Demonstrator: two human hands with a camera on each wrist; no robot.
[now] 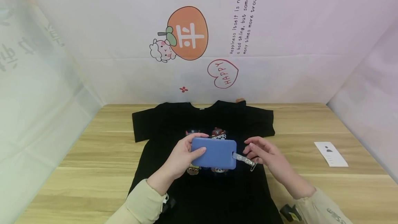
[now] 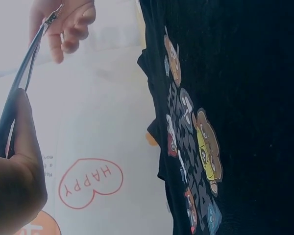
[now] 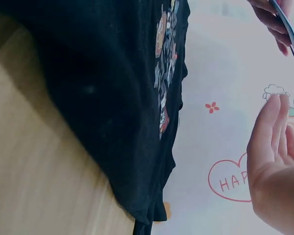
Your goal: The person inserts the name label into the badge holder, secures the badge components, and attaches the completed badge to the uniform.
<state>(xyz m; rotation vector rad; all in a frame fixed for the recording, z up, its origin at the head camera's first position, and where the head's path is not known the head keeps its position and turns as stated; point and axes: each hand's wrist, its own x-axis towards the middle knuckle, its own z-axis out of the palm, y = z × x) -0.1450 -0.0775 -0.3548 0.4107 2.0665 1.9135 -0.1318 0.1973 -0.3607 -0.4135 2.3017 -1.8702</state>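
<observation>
The blue card holder [image 1: 219, 153] is above the black T-shirt [image 1: 242, 193], pinched by the left hand [image 1: 181, 156]; a steady pinch should limit strap swing. Beside the clear strap [image 1: 242, 158], the right hand [image 1: 267, 153] has loose fingers, though contact is hard to tell.

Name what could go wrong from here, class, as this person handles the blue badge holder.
1. The left hand grips the badge holder by one end, raised above the black shirt; a slip could drop it onto the shirt.
2. The clear strap is right by the right hand, but no firm grip shows, so it might swing away.
3. The white card lies loose on the table; a sweep of the right arm might shift it.
</observation>
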